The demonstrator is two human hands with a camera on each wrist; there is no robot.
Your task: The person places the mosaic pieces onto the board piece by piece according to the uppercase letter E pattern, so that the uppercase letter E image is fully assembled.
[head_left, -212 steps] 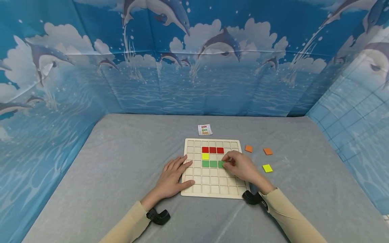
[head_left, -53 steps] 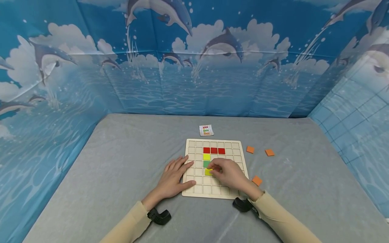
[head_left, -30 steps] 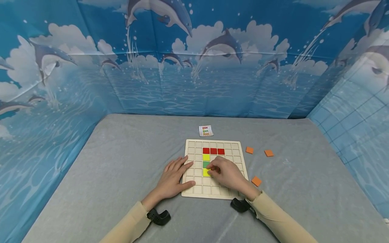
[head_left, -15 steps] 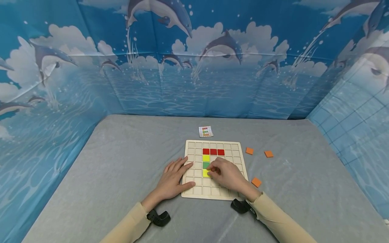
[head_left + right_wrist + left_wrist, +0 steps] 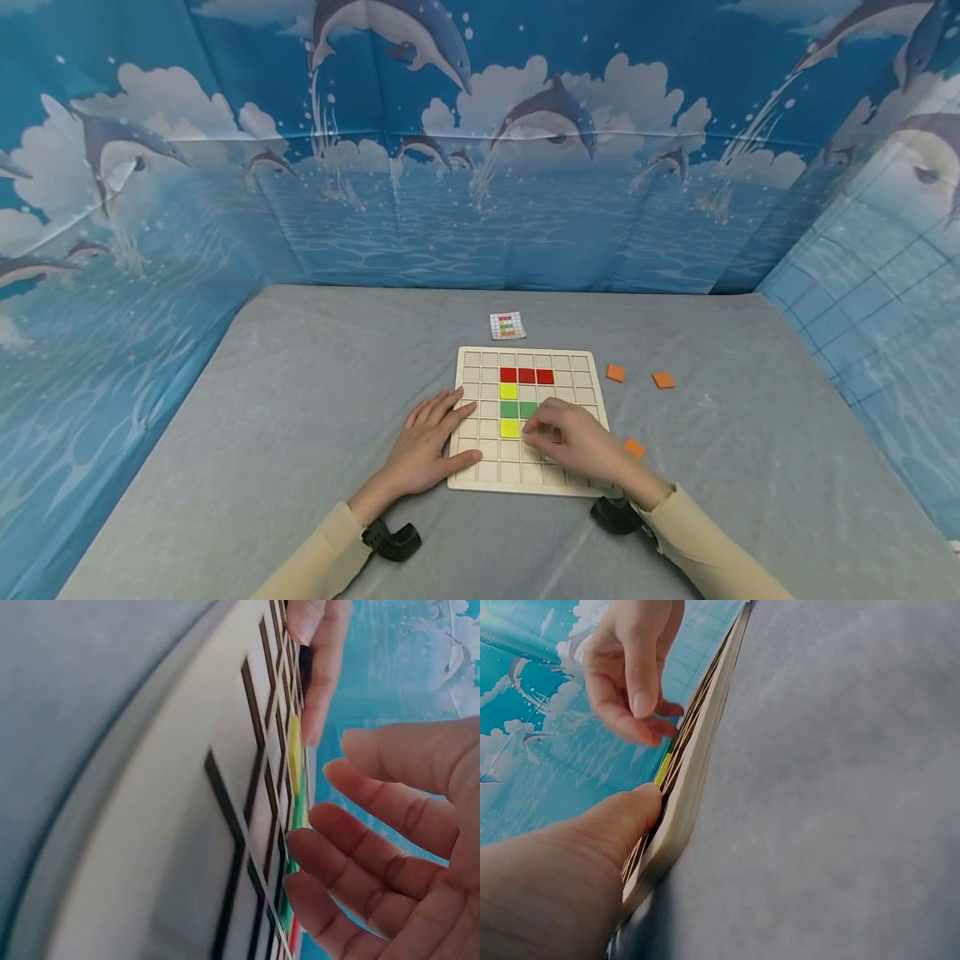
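A wooden grid board [image 5: 480,475] lies on the grey table. Set in its cells are three red tiles [image 5: 527,377], an upper yellow tile [image 5: 508,392], green tiles [image 5: 509,409] and a lower yellow tile [image 5: 509,428]. My left hand [image 5: 423,442] rests on the board's left edge, fingers spread and thumb [image 5: 630,814] on the rim. Just right of the lower yellow tile, my right hand [image 5: 573,437] hovers over the board. Its fingers [image 5: 367,877] are loosely bent in the right wrist view, thumb apart from them, with nothing held. That hand hides the right end of the green row.
Behind the board lies a small card [image 5: 507,326] printed with a coloured grid. To the right are an orange tile [image 5: 616,373], a farther orange tile [image 5: 663,380] and a third orange tile [image 5: 634,448] partly behind my right wrist. A dolphin-print curtain [image 5: 480,208] surrounds the table.
The yellow tile once lying on the table at right now sits in the cell below the first green tile. My right hand has let go of it and drawn right. The left hand stays put.
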